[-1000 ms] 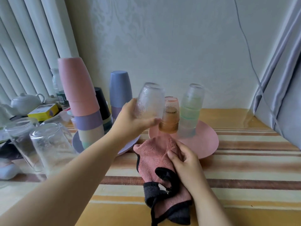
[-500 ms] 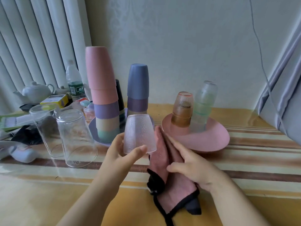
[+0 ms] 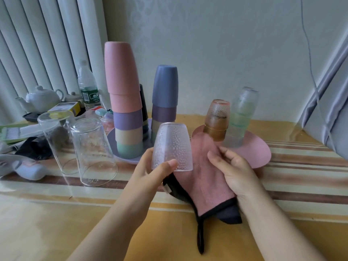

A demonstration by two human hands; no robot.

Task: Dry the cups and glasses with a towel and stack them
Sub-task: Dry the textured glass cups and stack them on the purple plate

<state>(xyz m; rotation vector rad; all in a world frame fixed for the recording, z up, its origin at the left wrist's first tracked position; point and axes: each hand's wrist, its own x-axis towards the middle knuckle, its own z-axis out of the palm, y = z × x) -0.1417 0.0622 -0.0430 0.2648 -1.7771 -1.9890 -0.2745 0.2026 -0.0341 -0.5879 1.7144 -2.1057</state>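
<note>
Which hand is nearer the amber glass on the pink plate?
Right. The right hand grips the pink towel just below the amber glass; the left hand sits further left, holding the clear dimpled glass.

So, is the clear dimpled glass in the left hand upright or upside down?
Upside down: the clear dimpled glass has its wide open rim lowest, closed base on top.

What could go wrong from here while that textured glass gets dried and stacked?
1. The left hand pinches the upside-down textured glass only near its rim; if wet, it may slip and drop onto the table.
2. The two clear glasses stand close beside the left forearm; a sweep could topple them.
3. The orange stack and green stack on the pink plate look slightly tilted; adding another glass may tip them.
</note>
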